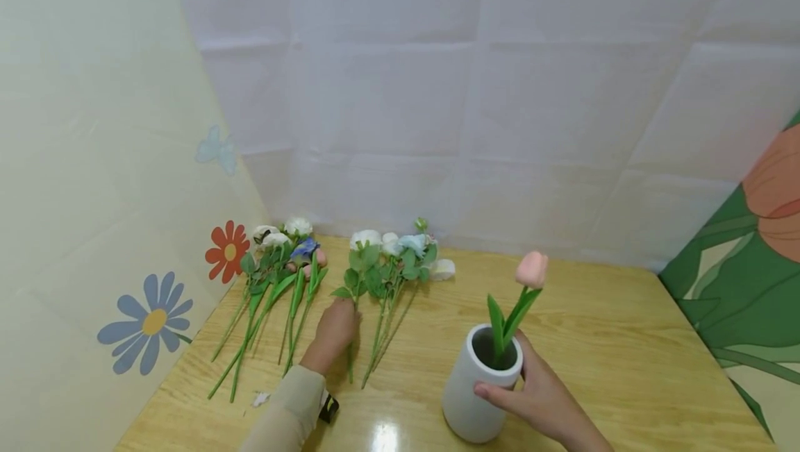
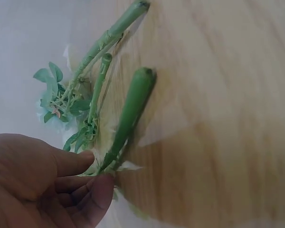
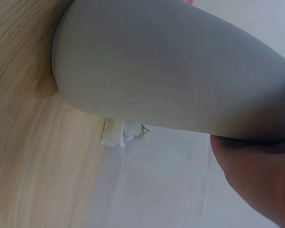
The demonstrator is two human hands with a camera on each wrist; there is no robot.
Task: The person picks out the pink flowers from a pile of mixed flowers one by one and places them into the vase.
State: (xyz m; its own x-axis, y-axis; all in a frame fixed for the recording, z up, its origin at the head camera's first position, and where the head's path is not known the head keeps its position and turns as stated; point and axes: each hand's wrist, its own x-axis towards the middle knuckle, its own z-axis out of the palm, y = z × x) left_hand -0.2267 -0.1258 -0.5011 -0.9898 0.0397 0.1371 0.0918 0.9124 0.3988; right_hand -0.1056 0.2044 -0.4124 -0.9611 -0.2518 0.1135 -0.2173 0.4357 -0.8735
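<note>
My right hand (image 1: 544, 393) grips the white vase (image 1: 471, 396) near its rim, thumb in front, fingers behind. In the right wrist view the vase (image 3: 166, 66) fills much of the picture and stands on the table. One pink tulip (image 1: 532, 270) with green leaves stands in the vase. Further left, my left hand (image 1: 336, 334) pinches the stem of a white flower (image 1: 365, 239) lying on the table. Close up, the green stem (image 2: 133, 104) passes between thumb and fingertips of the left hand (image 2: 52, 185). Beside it lie several white and pale blue flowers (image 1: 412, 244).
Another bunch of flowers (image 1: 275, 240), white, blue and pink, lies at the table's left side. A small black and yellow object (image 1: 328, 407) and a white scrap (image 1: 260, 398) are near the left forearm. Pale cloth (image 1: 387, 91) hangs behind the wooden table (image 1: 600, 327).
</note>
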